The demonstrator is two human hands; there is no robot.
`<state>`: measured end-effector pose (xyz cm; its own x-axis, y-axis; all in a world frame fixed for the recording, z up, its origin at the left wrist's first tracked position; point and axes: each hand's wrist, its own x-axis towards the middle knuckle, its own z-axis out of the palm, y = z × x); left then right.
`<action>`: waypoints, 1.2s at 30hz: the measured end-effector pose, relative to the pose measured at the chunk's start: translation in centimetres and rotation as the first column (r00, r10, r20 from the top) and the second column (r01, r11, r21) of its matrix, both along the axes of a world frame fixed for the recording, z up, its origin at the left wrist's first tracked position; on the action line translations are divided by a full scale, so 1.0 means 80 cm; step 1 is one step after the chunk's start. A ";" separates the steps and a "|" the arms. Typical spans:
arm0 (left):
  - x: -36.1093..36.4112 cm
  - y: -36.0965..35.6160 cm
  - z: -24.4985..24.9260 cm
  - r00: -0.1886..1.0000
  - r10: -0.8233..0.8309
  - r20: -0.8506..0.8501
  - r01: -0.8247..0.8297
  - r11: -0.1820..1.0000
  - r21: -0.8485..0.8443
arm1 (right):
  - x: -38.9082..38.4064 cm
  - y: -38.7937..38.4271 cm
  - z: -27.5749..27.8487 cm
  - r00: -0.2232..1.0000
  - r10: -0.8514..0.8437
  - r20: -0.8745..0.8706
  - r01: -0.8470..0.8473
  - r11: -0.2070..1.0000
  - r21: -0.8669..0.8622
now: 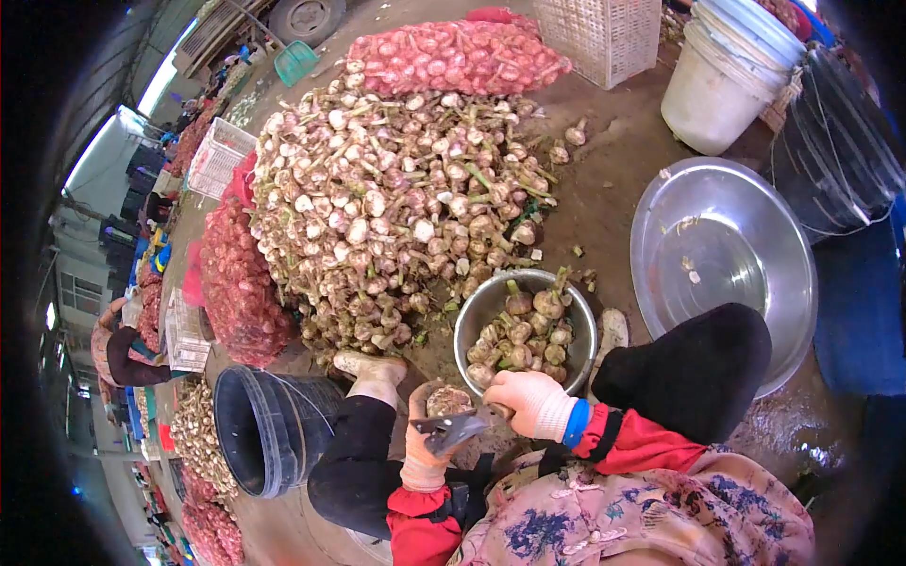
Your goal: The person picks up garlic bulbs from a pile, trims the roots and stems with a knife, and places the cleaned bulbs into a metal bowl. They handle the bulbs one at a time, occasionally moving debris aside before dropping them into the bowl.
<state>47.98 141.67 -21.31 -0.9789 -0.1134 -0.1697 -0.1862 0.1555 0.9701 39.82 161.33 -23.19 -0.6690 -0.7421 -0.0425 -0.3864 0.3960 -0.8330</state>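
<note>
My left hand (pixel 422 460), in a pale glove, is closed around a garlic bulb (pixel 448 401) with its cut face turned up. My right hand (pixel 534 404), also gloved, grips the handle of a knife (pixel 453 429). Its dark metal blade crosses just below the bulb, close to my left fingers. Right beyond my right hand stands a metal bowl (pixel 587 330) with several garlic bulbs in it, some with stems. A big heap of garlic (pixel 396 198) spreads over the floor ahead of the bowl.
A wide metal basin (pixel 755 255) lies to the right, with small scraps inside. At left a black bucket (pixel 274 434) is beside my leg. Red mesh sacks (pixel 241 283) border the heap. A white bucket (pixel 717 85) stands at upper right; a person (pixel 123 354) works far left.
</note>
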 end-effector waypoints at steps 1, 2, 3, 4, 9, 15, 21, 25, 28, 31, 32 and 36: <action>0.005 -0.002 -0.014 1.000 0.022 -0.002 -0.022 0.999 -0.025 | 0.002 -0.004 -0.005 0.998 0.038 -0.044 -0.037 0.999 0.019; 0.007 -0.002 -0.015 1.000 0.020 0.005 -0.020 1.000 -0.023 | 0.005 -0.007 -0.008 0.993 0.078 -0.088 -0.074 0.996 0.040; 0.007 -0.001 -0.016 0.999 0.029 0.025 -0.028 0.999 -0.032 | 0.006 -0.008 -0.006 0.990 0.084 -0.111 -0.081 0.996 0.025; 0.006 -0.001 -0.016 0.998 0.037 0.044 -0.035 0.998 -0.042 | 0.006 -0.009 -0.007 0.991 0.080 -0.107 -0.078 0.997 0.026; 0.009 0.011 -0.018 0.996 0.084 0.021 -0.085 0.996 0.023 | 0.007 -0.019 -0.030 0.986 0.092 -0.142 -0.076 0.991 0.113; 0.011 0.026 -0.017 0.992 0.125 0.001 -0.123 0.977 -0.173 | -0.003 -0.028 -0.055 0.984 0.074 -0.160 -0.057 0.992 0.111; 0.024 0.016 0.021 0.966 0.252 -0.055 -0.236 0.949 0.206 | -0.061 -0.009 -0.159 0.669 -0.647 0.366 0.702 0.712 -0.026; 0.002 -0.002 -0.001 0.903 0.413 -0.116 -0.389 0.903 0.181 | -0.031 -0.021 -0.073 0.876 -0.477 0.076 0.467 0.796 -0.385; -0.012 -0.007 -0.008 0.928 0.371 -0.031 -0.276 0.741 0.612 | -0.014 -0.026 -0.063 0.970 -0.234 -0.065 0.193 0.904 -0.381; -0.024 0.017 -0.006 0.886 0.458 0.066 -0.351 0.572 0.741 | -0.008 -0.037 -0.059 0.976 -0.192 -0.104 0.140 0.915 -0.378; -0.024 0.016 -0.009 0.890 0.450 0.071 -0.348 0.572 0.743 | -0.009 -0.040 -0.057 0.971 -0.205 -0.123 0.142 0.910 -0.388; -0.018 0.016 -0.024 0.903 0.398 0.165 -0.363 0.494 0.790 | -0.019 -0.035 -0.051 0.975 -0.212 -0.069 0.181 0.933 -0.310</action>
